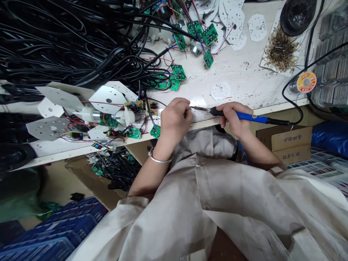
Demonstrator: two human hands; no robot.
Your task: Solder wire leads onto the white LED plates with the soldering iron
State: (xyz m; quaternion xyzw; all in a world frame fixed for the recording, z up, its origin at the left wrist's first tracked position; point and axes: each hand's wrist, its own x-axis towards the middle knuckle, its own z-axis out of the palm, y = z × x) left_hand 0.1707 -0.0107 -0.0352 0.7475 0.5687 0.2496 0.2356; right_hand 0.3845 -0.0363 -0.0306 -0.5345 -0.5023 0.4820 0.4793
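My right hand (pixel 235 119) grips a blue-handled soldering iron (pixel 250 116), and its metal tip points left towards my other hand. My left hand (pixel 175 121) is pinched shut around a thin wire (pixel 190 111), probably solder, though it is too fine to be sure. Just beyond the iron's tip, a white round LED board (pixel 198 102) lies on the bench, partly hidden by my fingers. Small green circuit boards (pixel 155 131) with coloured wires lie close to my left hand.
Several black cables (pixel 67 47) pile up at the bench's far left. White LED boards (pixel 235 23) and green boards sit beyond my hands. At the right are a solder roll (pixel 306 82) and a debris-covered mat (pixel 281 50). A cardboard box (pixel 284 139) stands below the bench edge.
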